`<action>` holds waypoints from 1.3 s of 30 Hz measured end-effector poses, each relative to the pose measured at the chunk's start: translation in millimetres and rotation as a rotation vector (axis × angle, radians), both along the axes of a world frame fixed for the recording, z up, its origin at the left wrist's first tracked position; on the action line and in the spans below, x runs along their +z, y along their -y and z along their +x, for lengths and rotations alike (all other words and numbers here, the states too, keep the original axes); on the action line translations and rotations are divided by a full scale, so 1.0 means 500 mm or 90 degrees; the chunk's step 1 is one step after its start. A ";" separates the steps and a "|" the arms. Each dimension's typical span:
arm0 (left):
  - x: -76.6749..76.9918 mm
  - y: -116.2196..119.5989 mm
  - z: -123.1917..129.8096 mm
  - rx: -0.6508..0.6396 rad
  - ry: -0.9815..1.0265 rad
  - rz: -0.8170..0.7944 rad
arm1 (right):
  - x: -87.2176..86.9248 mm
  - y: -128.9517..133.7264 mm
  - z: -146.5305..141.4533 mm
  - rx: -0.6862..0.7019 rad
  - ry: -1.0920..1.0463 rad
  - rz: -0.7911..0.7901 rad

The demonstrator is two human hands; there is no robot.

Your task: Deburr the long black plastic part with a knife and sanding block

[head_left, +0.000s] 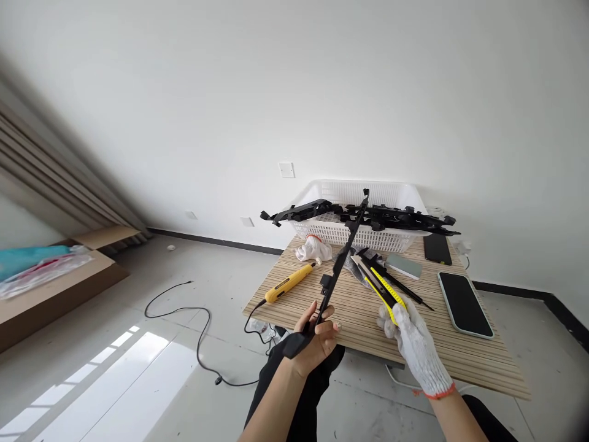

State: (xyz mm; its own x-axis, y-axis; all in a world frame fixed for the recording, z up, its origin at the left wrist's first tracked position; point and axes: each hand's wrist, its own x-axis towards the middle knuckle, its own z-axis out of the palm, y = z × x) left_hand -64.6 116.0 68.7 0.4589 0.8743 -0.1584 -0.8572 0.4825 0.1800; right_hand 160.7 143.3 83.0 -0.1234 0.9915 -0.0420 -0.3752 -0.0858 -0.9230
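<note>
Bare and palm up, my left hand point(317, 341) has its fingers wrapped round a long, thin black plastic strip point(339, 264) with clip-like tabs. The strip slants up and away over the table, its far end in front of the basket. My right hand point(414, 341), in a white knitted glove with an orange cuff, grips a yellow utility knife point(384, 290). The knife's blade points up and left, apart from the strip. Under the knife lie a black caliper-like tool point(411, 293) and a grey cloth point(359, 273). Left of the strip rests a yellow corded pen-shaped tool point(289, 283).
A white plastic basket point(317, 230) at the table's back holds several similar black strips point(400, 218) that overhang its sides. Also on the wooden table point(363, 325) are a crumpled white glove point(314, 248), a phone point(465, 305), a dark phone point(437, 248) and a grey-green box point(404, 266). A black cable point(202, 344) crosses the floor.
</note>
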 end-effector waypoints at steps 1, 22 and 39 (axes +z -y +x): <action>-0.001 0.001 -0.003 -0.001 0.015 -0.002 | 0.001 0.000 0.000 -0.011 -0.012 -0.008; -0.003 0.017 -0.012 -0.048 0.063 0.076 | 0.003 0.007 0.005 0.124 0.049 0.018; -0.010 0.006 -0.012 0.138 -0.247 0.113 | -0.037 -0.009 -0.001 -0.168 0.503 0.201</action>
